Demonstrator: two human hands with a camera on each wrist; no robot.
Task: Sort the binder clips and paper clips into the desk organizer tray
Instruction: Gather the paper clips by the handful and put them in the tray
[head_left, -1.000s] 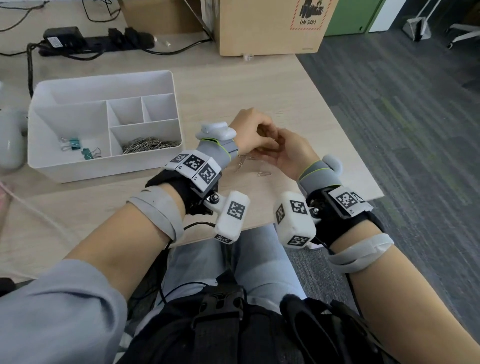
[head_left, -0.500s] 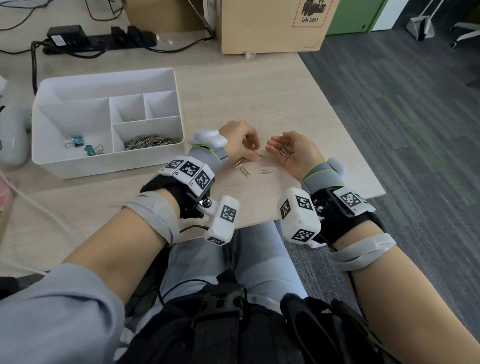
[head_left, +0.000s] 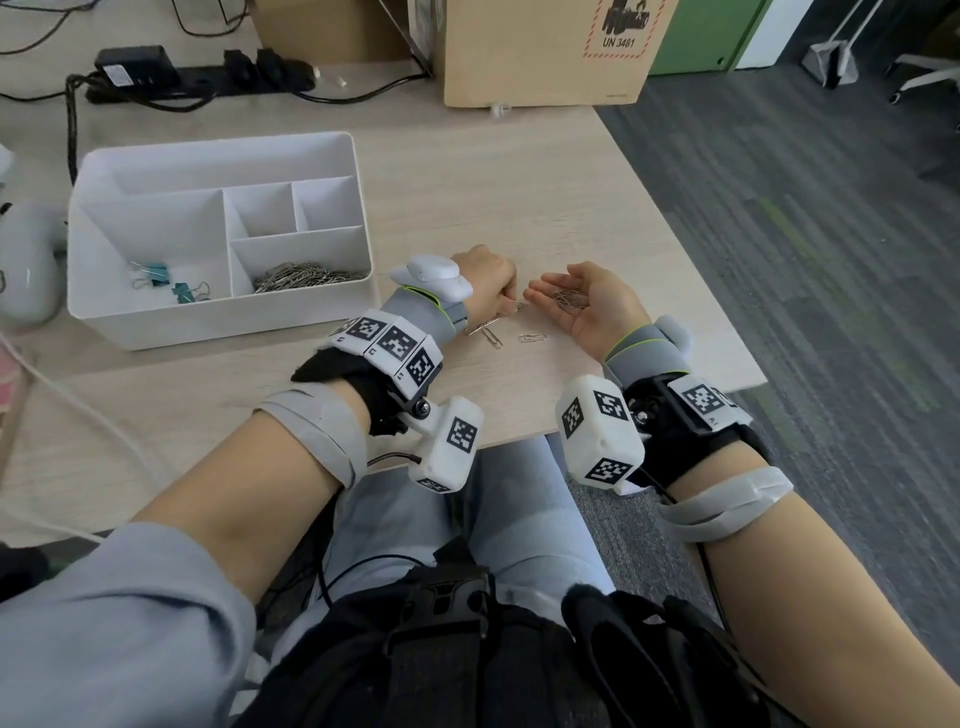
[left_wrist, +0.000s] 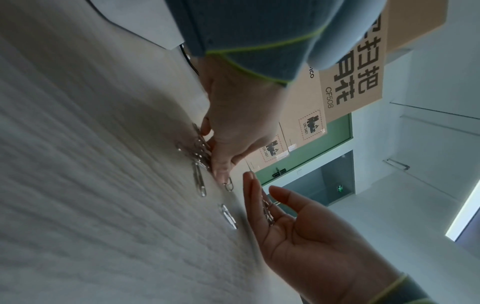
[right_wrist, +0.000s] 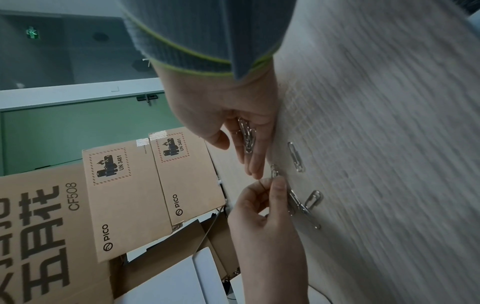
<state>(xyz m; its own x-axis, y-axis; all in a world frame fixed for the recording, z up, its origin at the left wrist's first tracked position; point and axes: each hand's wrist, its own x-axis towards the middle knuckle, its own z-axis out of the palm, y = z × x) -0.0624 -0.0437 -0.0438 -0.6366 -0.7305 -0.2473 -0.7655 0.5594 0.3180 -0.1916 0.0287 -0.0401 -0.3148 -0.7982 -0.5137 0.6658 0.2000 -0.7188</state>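
The white organizer tray (head_left: 218, 317) stands on the desk at the left. Teal binder clips (head_left: 171, 283) lie in its big left compartment and a pile of paper clips (head_left: 306, 275) in its front right one. My left hand (head_left: 511, 304) rests on the desk just right of the tray, thumb and forefinger pinching a paper clip (right_wrist: 273, 171). A few loose paper clips (head_left: 532, 338) lie beside it near the front edge. My right hand (head_left: 553, 286) lies palm up next to the left, fingers relaxed, with several paper clips (head_left: 566, 300) in its palm.
Cardboard boxes (head_left: 545, 52) stand at the back of the desk, with a black power strip (head_left: 197, 73) and cables to their left. A white rounded object (head_left: 26, 265) sits left of the tray. The desk's right edge (head_left: 691, 270) runs close to my right hand.
My left hand has left the right palm and come down onto the loose clips on the desk. The right hand has opened palm up, showing the clips it carries.
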